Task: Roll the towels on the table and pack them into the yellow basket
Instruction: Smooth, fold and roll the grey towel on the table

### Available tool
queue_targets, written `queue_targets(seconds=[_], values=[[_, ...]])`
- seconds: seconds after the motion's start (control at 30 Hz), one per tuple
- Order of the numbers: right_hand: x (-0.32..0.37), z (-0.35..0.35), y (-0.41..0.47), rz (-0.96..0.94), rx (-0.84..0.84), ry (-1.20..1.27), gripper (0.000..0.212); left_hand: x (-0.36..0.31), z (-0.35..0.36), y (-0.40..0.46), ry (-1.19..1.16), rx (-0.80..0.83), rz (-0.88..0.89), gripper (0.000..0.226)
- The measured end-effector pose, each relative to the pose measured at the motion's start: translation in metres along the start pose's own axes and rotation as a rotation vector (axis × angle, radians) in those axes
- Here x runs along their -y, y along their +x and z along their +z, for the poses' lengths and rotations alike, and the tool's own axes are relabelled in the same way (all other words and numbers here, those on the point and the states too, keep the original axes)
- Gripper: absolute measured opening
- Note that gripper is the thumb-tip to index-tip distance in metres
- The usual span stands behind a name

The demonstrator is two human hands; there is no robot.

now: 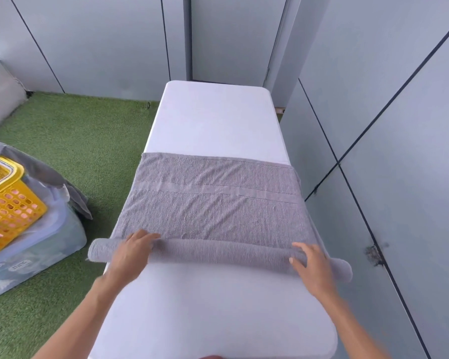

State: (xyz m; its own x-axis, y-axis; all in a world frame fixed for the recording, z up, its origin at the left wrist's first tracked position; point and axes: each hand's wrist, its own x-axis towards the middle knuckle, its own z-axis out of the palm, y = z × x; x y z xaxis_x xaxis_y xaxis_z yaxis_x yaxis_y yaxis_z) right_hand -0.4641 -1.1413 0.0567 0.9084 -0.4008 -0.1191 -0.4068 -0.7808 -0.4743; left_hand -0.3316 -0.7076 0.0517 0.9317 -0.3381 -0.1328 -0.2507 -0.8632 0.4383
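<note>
You were mid-roll: your left hand (134,251) and right hand (312,264) lay spread flat on the towel (213,203) roll across the table (215,120). Next, push evenly toward the far edge; the basket (8,200) waited off the left edge.

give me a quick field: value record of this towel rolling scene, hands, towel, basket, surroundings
surface: white padded table
towel: grey towel lying across the table, near edge rolled into a tube, far part still flat
left hand: left hand resting on the roll near its left end, fingers fairly straight
right hand: right hand on the roll near its right end, fingers spread
basket: yellow basket at left, off the table, sitting on a clear plastic bin
floor: green artificial turf
stage: rolling partly done, nothing packed from this towel
</note>
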Motion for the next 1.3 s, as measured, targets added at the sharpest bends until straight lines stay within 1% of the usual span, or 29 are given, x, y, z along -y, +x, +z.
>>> queue_targets(seconds=[0.03, 0.07, 0.1, 0.17, 0.2, 0.23, 0.3, 0.37, 0.4, 0.43, 0.53, 0.57, 0.6, 0.63, 0.67, 0.7, 0.73, 0.77, 0.8, 0.87, 0.9, 0.93, 1.0, 1.07, 1.13, 1.17, 1.23, 1.27, 1.3], values=[[0.004, 0.007, -0.007, -0.040, -0.079, -0.078, 0.033, 0.002, 0.007, -0.007, 0.040, -0.106, 0.057, 0.033], [0.007, 0.014, -0.016, -0.074, -0.110, -0.178, 0.035, 0.002, 0.015, -0.014, 0.060, -0.148, 0.114, 0.036], [0.008, 0.020, -0.025, -0.095, -0.100, -0.275, 0.042, 0.003, 0.022, -0.020, 0.071, -0.139, 0.163, 0.043], [0.003, 0.032, -0.035, -0.126, -0.007, -0.414, 0.064, 0.007, 0.034, -0.027, 0.110, -0.114, 0.228, 0.052], [0.000, 0.036, -0.036, -0.134, 0.021, -0.454, 0.071, 0.009, 0.034, -0.025, 0.129, -0.104, 0.225, 0.057], [0.000, 0.037, -0.034, -0.123, 0.037, -0.465, 0.073, 0.011, 0.034, -0.023, 0.143, -0.099, 0.204, 0.064], [0.006, 0.032, -0.026, -0.072, 0.048, -0.436, 0.064, 0.008, 0.035, -0.017, 0.159, -0.102, 0.168, 0.070], [0.015, 0.022, -0.018, -0.055, 0.087, -0.414, 0.051, 0.000, 0.030, -0.010, 0.179, -0.111, 0.130, 0.059], [0.018, 0.016, -0.013, -0.056, 0.128, -0.409, 0.047, -0.003, 0.024, -0.007, 0.186, -0.079, 0.107, 0.053], [0.020, 0.010, -0.009, -0.050, 0.191, -0.396, 0.044, -0.005, 0.019, -0.003, 0.190, 0.011, 0.076, 0.048], [0.021, -0.013, 0.005, -0.012, 0.461, -0.312, 0.035, -0.004, -0.005, 0.011, 0.184, 0.414, 0.003, 0.045], [0.020, -0.018, 0.009, 0.009, 0.535, -0.246, 0.033, -0.004, -0.010, 0.013, 0.131, 0.494, -0.010, 0.045], [0.018, -0.019, 0.012, 0.029, 0.561, -0.160, 0.033, -0.003, -0.011, 0.014, 0.080, 0.506, -0.021, 0.045], [0.016, -0.019, 0.012, 0.042, 0.524, -0.069, 0.035, -0.001, -0.011, 0.014, 0.019, 0.431, -0.031, 0.043], [0.014, -0.015, 0.012, 0.033, 0.406, -0.002, 0.038, 0.001, -0.008, 0.012, -0.037, 0.277, -0.023, 0.039], [0.014, -0.011, 0.009, -0.006, 0.233, 0.022, 0.040, 0.003, -0.004, 0.008, -0.077, 0.079, -0.013, 0.034], [0.015, -0.005, 0.006, -0.044, 0.080, -0.002, 0.040, 0.003, 0.000, 0.003, -0.077, -0.080, 0.007, 0.029], [0.018, -0.001, 0.000, -0.067, -0.012, -0.036, 0.040, 0.006, 0.007, -0.002, -0.058, -0.169, 0.041, 0.027], [0.021, 0.003, -0.006, -0.078, -0.013, -0.084, 0.045, 0.007, 0.014, -0.008, -0.028, -0.186, 0.073, 0.034], [0.023, 0.012, -0.017, -0.098, 0.156, -0.228, 0.064, 0.012, 0.029, -0.019, 0.031, -0.140, 0.119, 0.051], [0.022, 0.017, -0.019, -0.105, 0.215, -0.311, 0.074, 0.015, 0.034, -0.019, 0.065, -0.121, 0.138, 0.058], [0.023, 0.019, -0.020, -0.106, 0.226, -0.362, 0.078, 0.015, 0.035, -0.018, 0.100, -0.103, 0.147, 0.065], [0.026, 0.018, -0.016, -0.080, 0.170, -0.372, 0.073, 0.014, 0.036, -0.010, 0.125, -0.096, 0.156, 0.072], [0.033, 0.015, -0.009, -0.063, 0.111, -0.386, 0.060, 0.008, 0.028, -0.001, 0.144, -0.099, 0.128, 0.064], [0.037, 0.011, -0.006, -0.059, 0.095, -0.422, 0.048, 0.001, 0.015, 0.005, 0.163, -0.003, 0.100, 0.051], [0.036, 0.008, -0.004, -0.053, 0.138, -0.441, 0.044, 0.000, 0.008, 0.008, 0.159, 0.089, 0.076, 0.047], [0.033, -0.002, 0.004, -0.019, 0.306, -0.446, 0.039, 0.001, -0.004, 0.015, 0.161, 0.388, 0.007, 0.048], [0.030, -0.008, 0.009, 0.015, 0.408, -0.424, 0.037, 0.004, -0.007, 0.018, 0.151, 0.501, -0.004, 0.049], [0.028, -0.013, 0.014, 0.054, 0.502, -0.387, 0.037, 0.006, -0.009, 0.020, 0.125, 0.568, -0.019, 0.051]])
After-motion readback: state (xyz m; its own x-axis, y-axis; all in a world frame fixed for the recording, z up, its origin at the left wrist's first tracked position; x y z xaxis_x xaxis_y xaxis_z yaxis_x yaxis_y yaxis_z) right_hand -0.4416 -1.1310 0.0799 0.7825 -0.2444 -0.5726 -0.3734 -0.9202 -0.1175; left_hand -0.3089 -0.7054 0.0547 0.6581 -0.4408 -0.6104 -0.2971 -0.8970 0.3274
